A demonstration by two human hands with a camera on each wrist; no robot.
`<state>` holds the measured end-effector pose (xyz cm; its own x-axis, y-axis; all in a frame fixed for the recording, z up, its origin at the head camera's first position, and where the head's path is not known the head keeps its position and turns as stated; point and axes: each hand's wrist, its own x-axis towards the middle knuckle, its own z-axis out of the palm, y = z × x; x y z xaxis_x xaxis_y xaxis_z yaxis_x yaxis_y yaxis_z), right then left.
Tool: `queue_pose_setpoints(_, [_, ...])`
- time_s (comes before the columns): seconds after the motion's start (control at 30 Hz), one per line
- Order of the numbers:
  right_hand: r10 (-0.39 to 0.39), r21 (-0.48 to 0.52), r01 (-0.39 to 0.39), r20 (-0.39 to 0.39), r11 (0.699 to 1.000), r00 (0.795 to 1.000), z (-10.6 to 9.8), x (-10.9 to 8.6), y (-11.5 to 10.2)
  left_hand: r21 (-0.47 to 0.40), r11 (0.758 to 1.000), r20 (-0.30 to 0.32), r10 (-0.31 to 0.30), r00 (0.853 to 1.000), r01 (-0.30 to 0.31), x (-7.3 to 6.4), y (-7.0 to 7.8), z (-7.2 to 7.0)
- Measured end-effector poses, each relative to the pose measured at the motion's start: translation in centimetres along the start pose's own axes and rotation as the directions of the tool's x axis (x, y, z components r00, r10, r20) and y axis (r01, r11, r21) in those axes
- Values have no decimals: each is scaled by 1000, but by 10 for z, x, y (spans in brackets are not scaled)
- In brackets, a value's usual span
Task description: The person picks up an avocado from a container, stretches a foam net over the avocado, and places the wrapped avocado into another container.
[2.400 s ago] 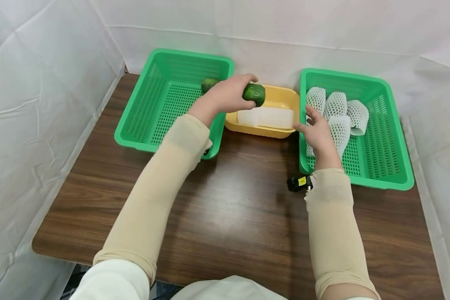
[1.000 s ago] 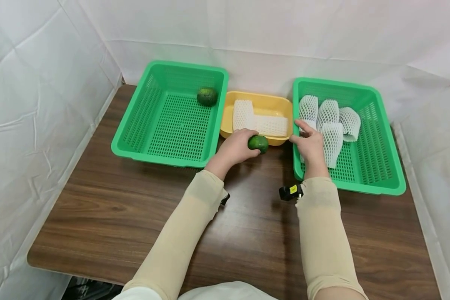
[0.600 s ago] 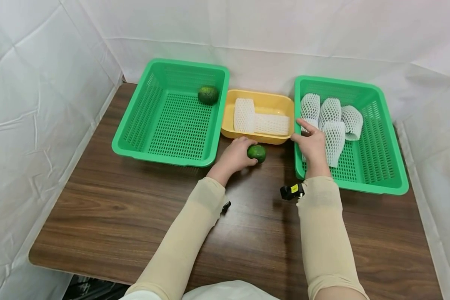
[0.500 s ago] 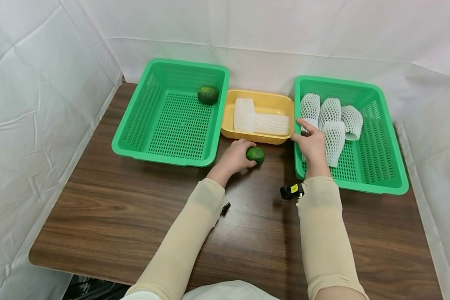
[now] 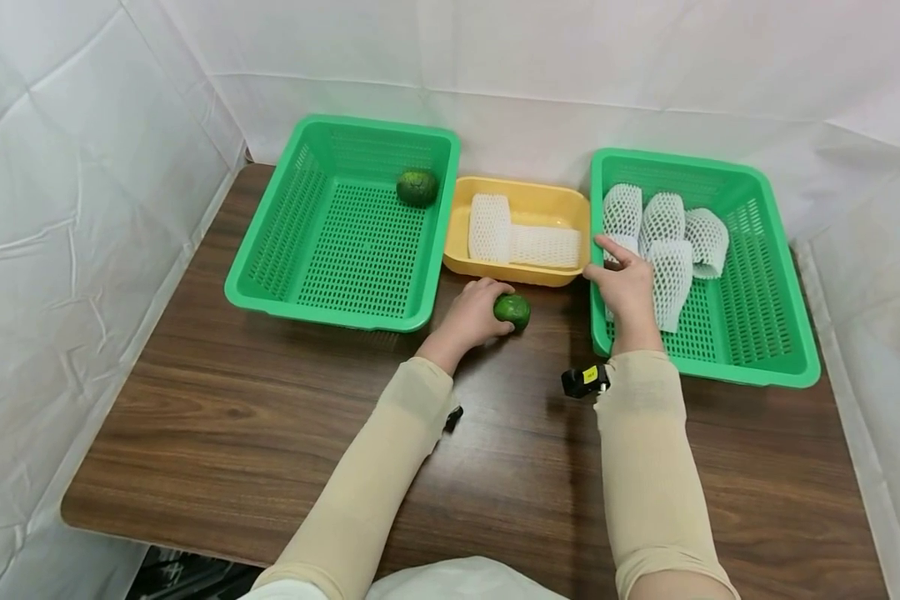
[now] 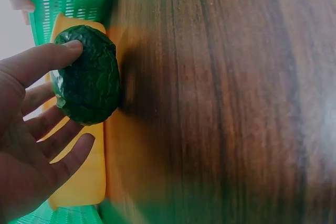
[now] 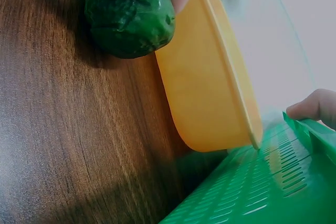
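Note:
My left hand (image 5: 472,315) pinches a dark green avocado (image 5: 512,311) close over the table, just in front of the yellow tray. In the left wrist view the thumb presses on the wrinkled avocado (image 6: 88,77), while the lower fingers spread loosely behind it. My right hand (image 5: 627,287) rests at the near-left rim of the right green basket (image 5: 765,375), index finger and thumb at the rim, the other fingers mostly hidden. White foam net sleeves (image 5: 671,283), several of them, lie beneath and beside that hand. Another avocado (image 5: 417,189) sits in the left green basket (image 5: 330,310).
Between the baskets stands the yellow tray (image 5: 521,273) with flat foam sleeves (image 5: 543,246) inside. The wooden table (image 5: 270,417) stretches toward the person. White sheeting (image 5: 510,67) closes off the back and sides. A black wrist camera (image 5: 583,381) sits beside the right sleeve.
My left hand has carried the avocado from above the yellow tray toward the person and down near the table, then held it almost still. The right hand has come to the basket's rim.

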<state>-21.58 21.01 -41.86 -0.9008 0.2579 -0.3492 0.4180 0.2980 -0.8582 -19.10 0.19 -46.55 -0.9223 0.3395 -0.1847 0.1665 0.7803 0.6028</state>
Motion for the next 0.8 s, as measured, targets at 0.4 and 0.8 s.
queue_pose_setpoints(0.4, [-6, 4, 6, -6, 1000, 1000, -2, 0, 0, 32, 999, -64, 15, 998, -13, 1, 3, 8])
queue_pose_setpoints(0.8, [-12, 13, 12, -9, 1000, 1000, 0, -1, 2, -15, 999, -76, 28, 997, -29, -2, 0, 12])
